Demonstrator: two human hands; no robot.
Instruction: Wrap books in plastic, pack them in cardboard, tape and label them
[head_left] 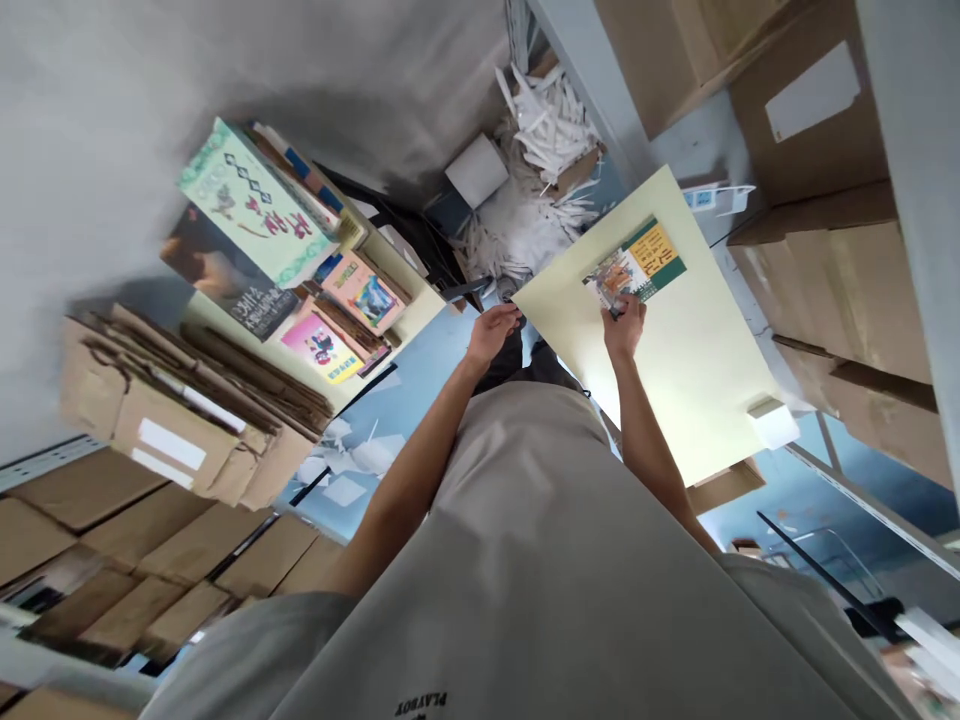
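A book or booklet (636, 262) with a green, yellow and picture-printed cover lies on the pale yellow table (697, 370). My right hand (626, 322) is at its near edge, fingers closed around a small dark object whose kind I cannot make out. Just off the table's left corner is my left hand (495, 335), its fingers drawn together in a pinch. What it holds, if anything, is too small to tell.
To the left, a second pale table holds several books (255, 210) and stacked flattened cardboard (172, 410). White paper strips (551, 125) pile up ahead on the floor. Cardboard boxes (847, 290) stand on the right. A small white box (772, 422) sits at the right table's edge.
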